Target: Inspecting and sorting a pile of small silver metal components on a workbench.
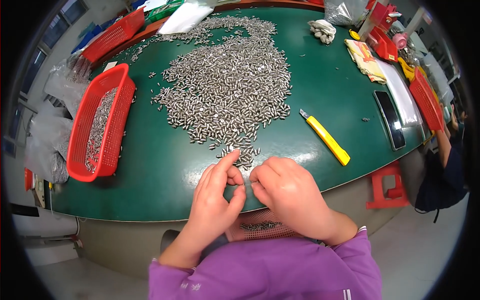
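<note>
A large heap of small silvery metal pins (230, 85) spreads over the green table (155, 185), tapering to a small cluster by my fingertips. My left hand (215, 195) sits at the near end of the heap, index finger reaching to the pins. Its thumb and another finger meet in a pinch. Beside it, my right hand (292, 192) is closed, thumb pressed near the curled index finger. Whatever either pinch holds is hidden or too small to make out. Below my hands, at the table edge, a pink perforated basket (260, 233) contains more metal pins.
A red basket (80, 150) with pins stands at left. A yellow utility knife (327, 140) lies right of the heap, blade exposed, with a phone (390, 120) farther right. White gloves (322, 31) lie at the back. A red stool (387, 187) and another person (442, 170) are at right.
</note>
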Demonstrator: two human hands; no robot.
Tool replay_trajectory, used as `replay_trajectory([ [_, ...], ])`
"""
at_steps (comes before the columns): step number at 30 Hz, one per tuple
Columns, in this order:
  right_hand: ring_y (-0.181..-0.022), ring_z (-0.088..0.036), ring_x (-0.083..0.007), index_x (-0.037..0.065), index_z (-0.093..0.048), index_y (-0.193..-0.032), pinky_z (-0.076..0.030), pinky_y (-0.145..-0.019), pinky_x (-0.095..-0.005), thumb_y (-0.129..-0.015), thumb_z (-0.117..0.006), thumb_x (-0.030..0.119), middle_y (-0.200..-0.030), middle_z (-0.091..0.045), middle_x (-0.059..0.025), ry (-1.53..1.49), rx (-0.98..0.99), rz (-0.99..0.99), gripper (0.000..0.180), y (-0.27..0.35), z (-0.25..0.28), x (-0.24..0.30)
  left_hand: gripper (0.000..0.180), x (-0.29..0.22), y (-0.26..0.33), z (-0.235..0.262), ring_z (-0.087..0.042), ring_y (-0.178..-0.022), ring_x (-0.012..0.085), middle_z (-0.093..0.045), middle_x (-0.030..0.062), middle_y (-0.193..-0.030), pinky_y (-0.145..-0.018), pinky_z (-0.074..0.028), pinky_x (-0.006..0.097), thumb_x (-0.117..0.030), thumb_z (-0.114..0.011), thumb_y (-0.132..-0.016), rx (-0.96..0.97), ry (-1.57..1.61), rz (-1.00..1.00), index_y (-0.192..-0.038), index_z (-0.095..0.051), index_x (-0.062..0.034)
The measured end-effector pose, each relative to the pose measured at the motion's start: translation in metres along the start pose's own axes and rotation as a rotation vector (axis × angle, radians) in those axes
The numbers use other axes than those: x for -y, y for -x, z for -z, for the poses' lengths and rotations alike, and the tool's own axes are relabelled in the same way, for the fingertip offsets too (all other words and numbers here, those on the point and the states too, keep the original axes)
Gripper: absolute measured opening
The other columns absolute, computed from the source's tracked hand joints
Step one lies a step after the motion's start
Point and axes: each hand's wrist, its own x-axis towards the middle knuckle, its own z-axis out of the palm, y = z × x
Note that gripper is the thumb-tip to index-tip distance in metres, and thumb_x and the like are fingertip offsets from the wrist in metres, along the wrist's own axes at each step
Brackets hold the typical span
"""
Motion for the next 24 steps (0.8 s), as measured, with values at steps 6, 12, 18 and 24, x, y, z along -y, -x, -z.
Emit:
replay_trajectory([
  [6,-0.083,-0.061,-0.0321,0.003,-0.062,-0.094,-0.05,-0.075,-0.0424,-0.081,-0.07,0.001,-0.088,-0.06,-0.0119,-0.018,0.072,0.023,0.015,-0.006,0.001,0.003,0.069,0.001,0.001,0.0,-0.059,-0.087,0.0239,-0.061,0.0071,-0.091,-0.082,-0.052,0.038,0.009,-0.069,-0.077,-0.009,0.001,-0.011,-0.142,-0.049,-0.0009],
  [12,-0.085,-0.063,-0.0322,0.003,-0.064,-0.098,-0.051,-0.077,-0.0424,-0.08,-0.072,0.002,-0.09,-0.063,-0.0119,-0.128,0.049,-0.016,0.02,-0.005,0.0,-0.001,0.069,0.001,0.001,-0.001,-0.059,-0.088,0.0246,-0.06,0.0084,-0.093,-0.083,-0.052,0.038,0.009,-0.065,-0.076,-0.014,-0.004,0.0,-0.143,-0.048,-0.0011],
  [18,-0.087,-0.064,-0.0314,0.004,-0.066,-0.103,-0.052,-0.078,-0.0425,-0.08,-0.073,0.002,-0.093,-0.064,-0.0106,-0.134,0.037,-0.012,0.025,-0.006,0.003,0.0,0.071,0.007,0.004,-0.001,-0.057,-0.087,0.0222,-0.059,0.0086,-0.095,-0.079,-0.051,0.035,0.012,-0.057,-0.078,-0.039,0.051,0.026,-0.147,-0.044,0.0004],
  [24,-0.085,-0.062,-0.0314,0.004,-0.067,-0.1,-0.051,-0.074,-0.0429,-0.082,-0.073,0.006,-0.092,-0.061,-0.01,-0.114,0.024,0.047,0.02,-0.004,-0.009,-0.002,0.073,0.011,0.006,-0.007,-0.053,-0.089,0.0118,-0.056,0.0057,-0.1,-0.079,-0.045,0.025,0.015,-0.049,-0.079,-0.127,0.188,0.05,-0.15,-0.039,-0.0011],
])
